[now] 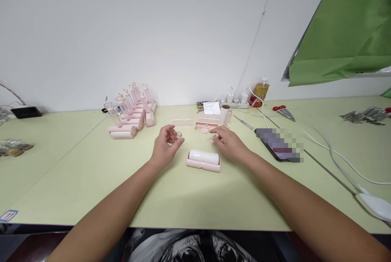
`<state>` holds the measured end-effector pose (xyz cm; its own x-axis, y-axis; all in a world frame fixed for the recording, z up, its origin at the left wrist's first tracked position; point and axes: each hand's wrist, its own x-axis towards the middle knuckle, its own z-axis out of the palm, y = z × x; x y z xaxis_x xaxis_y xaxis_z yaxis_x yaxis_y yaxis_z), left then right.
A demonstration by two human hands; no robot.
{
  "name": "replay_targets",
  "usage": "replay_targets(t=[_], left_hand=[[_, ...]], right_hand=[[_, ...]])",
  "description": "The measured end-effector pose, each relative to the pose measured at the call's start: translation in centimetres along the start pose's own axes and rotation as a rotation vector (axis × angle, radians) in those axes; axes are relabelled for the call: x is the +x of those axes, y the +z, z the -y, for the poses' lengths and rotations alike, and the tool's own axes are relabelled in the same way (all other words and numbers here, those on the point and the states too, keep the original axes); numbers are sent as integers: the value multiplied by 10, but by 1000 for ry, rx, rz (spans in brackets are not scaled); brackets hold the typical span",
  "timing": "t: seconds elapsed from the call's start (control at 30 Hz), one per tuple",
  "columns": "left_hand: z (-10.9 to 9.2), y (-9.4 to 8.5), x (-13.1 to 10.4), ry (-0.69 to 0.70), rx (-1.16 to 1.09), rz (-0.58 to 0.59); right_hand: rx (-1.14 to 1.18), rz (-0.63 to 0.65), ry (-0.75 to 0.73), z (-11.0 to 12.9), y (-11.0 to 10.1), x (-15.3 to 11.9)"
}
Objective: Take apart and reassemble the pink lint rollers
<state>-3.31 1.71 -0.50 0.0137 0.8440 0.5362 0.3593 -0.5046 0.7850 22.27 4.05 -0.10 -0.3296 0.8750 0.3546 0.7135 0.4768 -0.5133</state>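
My left hand (pixel 166 144) curls around a small clear tube-like piece (pixel 179 135) whose open rim faces up; most of it is hidden by the fingers. To its right, my right hand (pixel 229 143) has its thumb and fingers closed near a tiny pale bit, too small to name. Just beyond the right fingertips lie flat pink round pieces (pixel 204 130) beside a pink tray-shaped part (pixel 206 124). Between the hands and nearer to me rests a pink case (pixel 203 167) with a glossy white roll (pixel 204 156) lying in it.
Several pink cases with clear heart-topped tubes (pixel 130 99) stand at the back left. A power strip (pixel 233 105), a bottle (pixel 259 92), red-handled pliers (pixel 284 112) and a pixelated phone (pixel 276 146) are on the right. White cables (pixel 342 162) cross the table there.
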Motion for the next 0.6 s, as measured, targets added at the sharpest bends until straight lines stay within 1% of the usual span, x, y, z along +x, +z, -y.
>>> replay_targets(t=[0.1,0.17,0.27,0.33,0.4,0.47,0.53,0.6], left_hand=[[1,2,-2,-25,15,85],[0,3,-3,-26,44,134],[-2,3,-4,-42,82,194],[-4,2,-6,-69,72,223],[-7,1,-8,-79,51,253],[-11,0,-10,-55,53,308],[-17,-1,-12,-10,85,378],[-22,-2,-14,44,125,446]], right_hand=[[-36,72,10,-12,3,3],[-62,130,24,-15,5,4],[-83,178,25,-11,3,5],[-61,161,22,-6,1,4],[56,106,12,1,0,1],[257,65,-12,9,0,-3],[428,71,-43,17,2,-8],[496,93,-70,25,4,-14]])
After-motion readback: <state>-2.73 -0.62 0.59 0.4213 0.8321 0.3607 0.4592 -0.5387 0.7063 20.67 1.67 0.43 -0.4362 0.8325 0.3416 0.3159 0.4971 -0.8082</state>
